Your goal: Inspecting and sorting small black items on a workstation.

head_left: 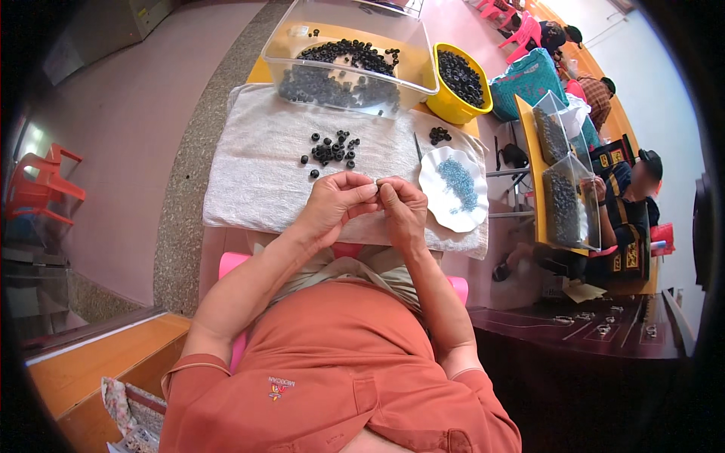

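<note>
My left hand (340, 202) and my right hand (404, 210) meet fingertip to fingertip above the near part of a white towel (253, 162). Both are closed in a pinch around something tiny and dark, mostly hidden by the fingers. Just beyond my left hand lies a loose group of small black ring-like pieces (332, 151). To the right of my right hand stands a white scalloped plate (455, 221) with a heap of tiny light-blue pieces (458, 183). A thin dark tool (418, 147) lies by the plate's left rim, and a small black cluster (439, 135) beyond it.
A clear plastic bin (343, 72) of black pieces stands at the far side, beside a yellow basin (457, 94) full of them. A teal bag (529, 83) is farther right. Another person (630, 189) sits at a table with clear boxes (568, 200). A red chair (45, 185) stands left.
</note>
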Action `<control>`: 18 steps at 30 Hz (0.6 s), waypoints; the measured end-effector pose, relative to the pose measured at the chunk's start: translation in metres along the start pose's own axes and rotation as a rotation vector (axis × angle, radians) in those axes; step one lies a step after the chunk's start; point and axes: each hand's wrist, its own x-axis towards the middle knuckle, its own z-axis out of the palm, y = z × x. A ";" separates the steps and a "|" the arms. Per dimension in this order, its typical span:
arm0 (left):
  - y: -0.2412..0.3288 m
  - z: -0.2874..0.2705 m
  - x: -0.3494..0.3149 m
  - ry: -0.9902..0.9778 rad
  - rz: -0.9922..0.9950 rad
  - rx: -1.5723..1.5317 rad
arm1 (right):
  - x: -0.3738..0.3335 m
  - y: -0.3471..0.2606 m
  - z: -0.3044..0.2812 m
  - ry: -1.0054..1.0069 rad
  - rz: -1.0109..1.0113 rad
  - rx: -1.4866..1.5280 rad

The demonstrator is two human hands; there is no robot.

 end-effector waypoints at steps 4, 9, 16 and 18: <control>-0.003 -0.002 0.002 -0.007 0.034 -0.008 | 0.000 0.002 0.003 0.022 0.020 0.085; 0.002 0.002 -0.001 -0.027 0.064 0.002 | -0.001 -0.004 0.010 0.034 -0.037 0.020; -0.004 0.004 -0.001 0.037 0.044 -0.056 | -0.004 -0.012 0.010 0.010 -0.425 -0.578; -0.004 0.003 0.000 0.056 0.023 -0.046 | -0.006 -0.016 0.012 -0.017 -0.461 -0.653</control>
